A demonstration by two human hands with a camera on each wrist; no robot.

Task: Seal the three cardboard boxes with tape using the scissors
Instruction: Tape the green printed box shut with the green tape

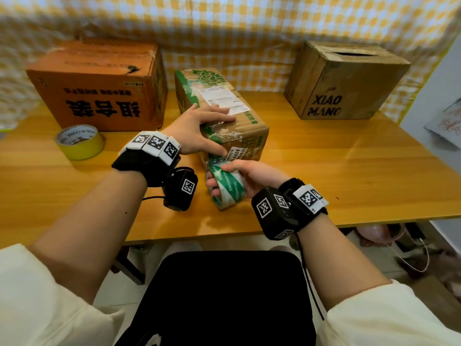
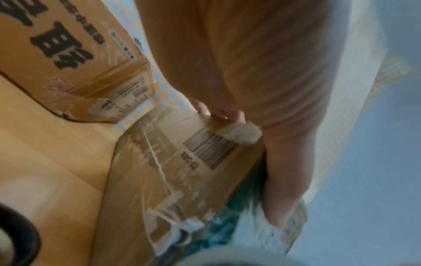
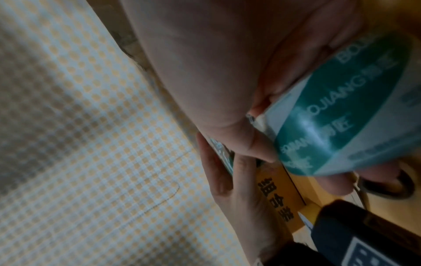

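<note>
The person is working on the middle box (image 1: 219, 108), a long brown carton with green print and a white shipping label, lying on the worktop (image 1: 324, 171) between its centre and its front edge. The left hand (image 1: 199, 128) is lying spread over the near end of the top, fingers straight and pressing down, thumb reaching down the front face near a small barcode sticker. The right hand (image 1: 249, 176) is curling round a roll of green-and-white tape (image 1: 228, 186), fingers through its core, holding it just below the box's near end, close to the front edge of the worktop. A strip seems to be running from the roll up onto the front face, though blur is hiding exactly where it is sticking. The step in hand looks like laying tape over this box's seam. The next move probably calls for drawing the roll away while the left hand is pinning the stuck end, then cutting; no scissors are showing in any view. An orange box (image 1: 99, 86) is standing at the back left of the worktop, a brown box (image 1: 346, 81) with a gaping top at the back right, and a yellow tape roll (image 1: 79, 142) near the left edge.
</note>
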